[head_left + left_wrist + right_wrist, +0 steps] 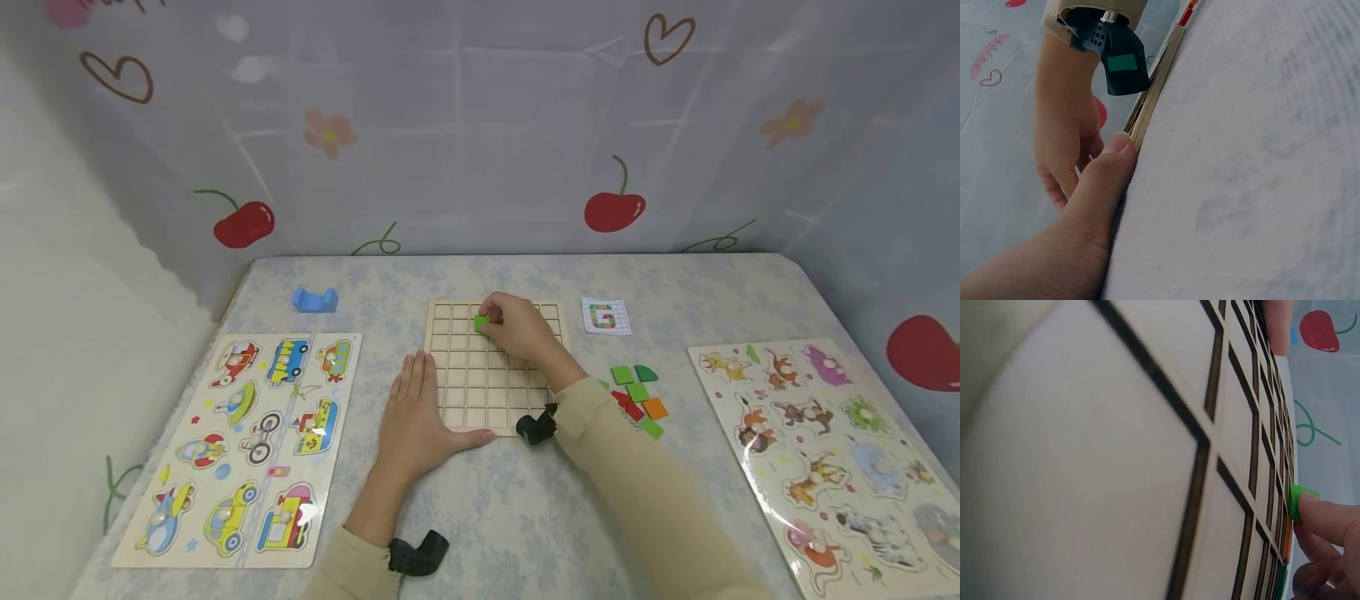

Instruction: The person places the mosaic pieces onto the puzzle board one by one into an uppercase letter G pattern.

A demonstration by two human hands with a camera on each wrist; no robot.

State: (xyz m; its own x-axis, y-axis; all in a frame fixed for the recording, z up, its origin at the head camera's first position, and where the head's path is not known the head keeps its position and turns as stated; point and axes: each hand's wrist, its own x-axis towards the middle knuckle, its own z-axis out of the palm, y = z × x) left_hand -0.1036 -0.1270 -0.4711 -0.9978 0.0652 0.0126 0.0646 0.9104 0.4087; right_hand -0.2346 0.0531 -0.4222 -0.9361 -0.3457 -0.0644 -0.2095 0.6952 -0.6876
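tile [481,323] pinched in right hand [519,328] at board [476,377]

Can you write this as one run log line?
left hand: touches grid board | right hand: pinches green square at board's far end | loose pieces: right of board | picture card: right of board

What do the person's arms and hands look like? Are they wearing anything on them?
Both arms have long, plain beige sleeves: a left sleeve and a right sleeve. Near the cuffs sit a left wrist camera and a right wrist camera, both chunky and black. The right one shows a green rectangle and little holes. Each grip is a bare hand, without a glove.
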